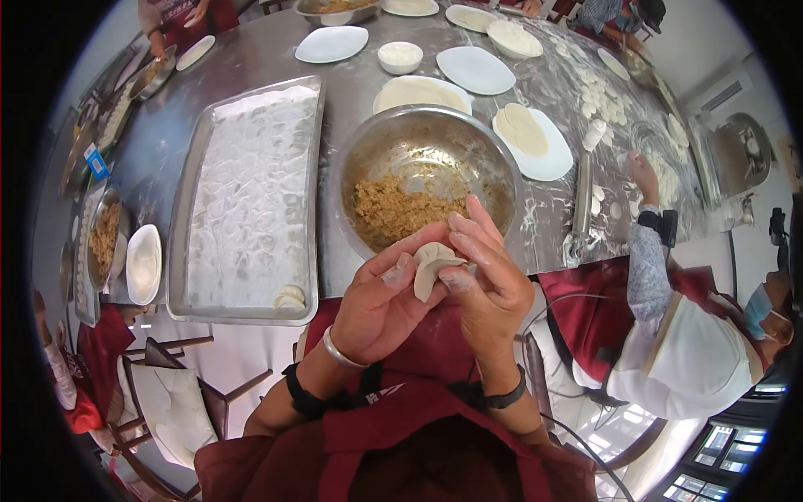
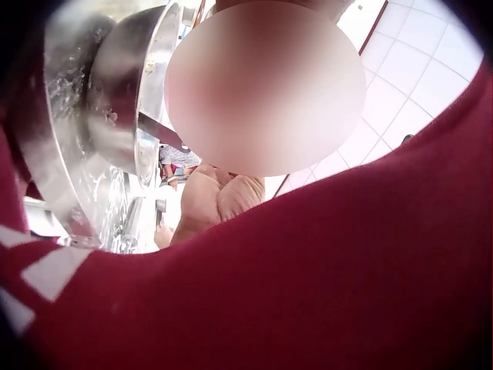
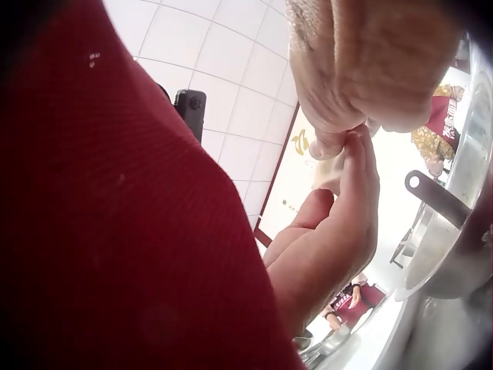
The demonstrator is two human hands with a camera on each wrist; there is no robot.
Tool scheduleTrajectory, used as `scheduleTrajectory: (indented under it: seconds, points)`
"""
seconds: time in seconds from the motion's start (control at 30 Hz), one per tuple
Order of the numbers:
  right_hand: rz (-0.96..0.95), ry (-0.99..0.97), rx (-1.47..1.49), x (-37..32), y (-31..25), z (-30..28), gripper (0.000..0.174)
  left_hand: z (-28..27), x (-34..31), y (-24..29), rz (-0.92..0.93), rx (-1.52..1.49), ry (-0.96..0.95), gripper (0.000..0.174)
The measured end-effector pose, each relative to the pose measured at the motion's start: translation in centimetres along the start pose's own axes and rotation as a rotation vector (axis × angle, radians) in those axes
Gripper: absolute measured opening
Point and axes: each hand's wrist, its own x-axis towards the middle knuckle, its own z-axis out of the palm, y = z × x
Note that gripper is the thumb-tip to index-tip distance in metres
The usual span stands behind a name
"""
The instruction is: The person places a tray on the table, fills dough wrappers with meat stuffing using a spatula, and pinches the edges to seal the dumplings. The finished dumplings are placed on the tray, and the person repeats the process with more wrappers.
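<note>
Both hands meet at the near rim of a steel bowl (image 1: 427, 117) of minced filling (image 1: 397, 209), with a partly folded dumpling (image 1: 434, 259) between them. My left hand (image 1: 376, 297) supports the dumpling from the left with thumb and fingers. On the other side, my right hand (image 1: 495, 280) pinches the wrapper's edge, thumb against it. In the right wrist view the pale dough (image 3: 330, 173) shows between the fingertips, partly hidden. A large blurred oval covers much of the left wrist view.
A floured metal tray (image 1: 316, 192) lies left of the bowl, dumplings (image 1: 290, 297) in its near right corner. Wrappers (image 1: 523, 130) sit on a white plate (image 1: 552, 159) to the right. A utensil handle (image 3: 435, 198) crosses the bowl's rim. Another person (image 1: 686, 351) works at right.
</note>
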Motion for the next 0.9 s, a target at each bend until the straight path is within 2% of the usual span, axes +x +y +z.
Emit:
scheduleTrajectory:
  seconds: [0.1, 0.2, 0.4, 0.47, 0.53, 0.63, 0.7, 0.8, 0.9]
  points:
    - [0.007, 0.000, -0.049, 0.1, -0.2, -0.1, 0.025, -0.1, 0.0, -0.4, -0.009, -0.026, 0.009, 0.045]
    - [-0.087, -0.041, -0.090, 0.2, 0.5, -0.6, 0.019, 0.2, -0.1, -0.4, -0.008, -0.002, 0.022, 0.044]
    - [-0.130, -0.200, -0.181, 1.0, 0.8, -1.7, 0.021, -0.1, -0.1, -0.3, -0.020, 0.033, 0.042, 0.044]
    - [0.024, -0.080, -0.037, 0.9, -0.3, -0.5, 0.019, -0.3, -0.1, 0.0, -0.036, 0.041, 0.034, 0.044]
    - [0.099, -0.044, 0.010, 1.0, -0.9, -0.1, 0.017, 0.1, -0.1, 0.4, -0.063, 0.079, 0.031, 0.045]
    - [0.020, -0.159, -0.075, 1.3, -0.7, -0.9, 0.019, 0.0, -0.3, 0.5, -0.113, 0.069, 0.015, 0.046]
    - [-0.125, -0.290, -0.149, 1.4, 0.4, -2.0, 0.022, 0.2, -0.4, 0.4, -0.137, 0.075, 0.021, 0.046]
    - [-0.116, -0.324, -0.146, 1.1, 0.8, -2.3, 0.024, 0.8, -0.4, 0.7, -0.158, 0.132, 0.045, 0.046]
    - [-0.089, -0.375, -0.172, 1.8, 0.5, -2.4, 0.019, -0.1, -0.5, 0.9, -0.185, 0.160, 0.049, 0.046]
